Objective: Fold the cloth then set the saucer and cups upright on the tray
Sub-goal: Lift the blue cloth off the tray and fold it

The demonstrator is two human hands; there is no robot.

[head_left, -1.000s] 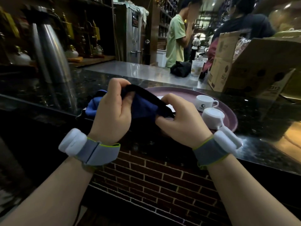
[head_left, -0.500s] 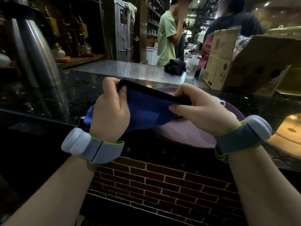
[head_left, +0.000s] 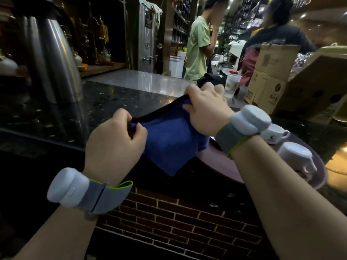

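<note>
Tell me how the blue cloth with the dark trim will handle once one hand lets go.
The blue cloth looks soft and floppy: it sags to a hanging point below the edge stretched between the left hand and right hand. Released on one side, it would probably drop and swing. Its towel-like texture suggests it is unlikely to slip.

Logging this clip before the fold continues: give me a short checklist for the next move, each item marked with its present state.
1. Left hand pinches the top hem of the blue cloth: ok.
2. Right hand grips the far end of that hem: ok.
3. Cloth folded flat: not ok, it hangs in the air with one corner pointing down.
4. Cup with logo upright on the round tray: ok, though partly hidden by the wristband.
5. Nearer cup upright: not ok, it is tipped over.
6. Saucer in place: cannot tell, none is visible.
</note>
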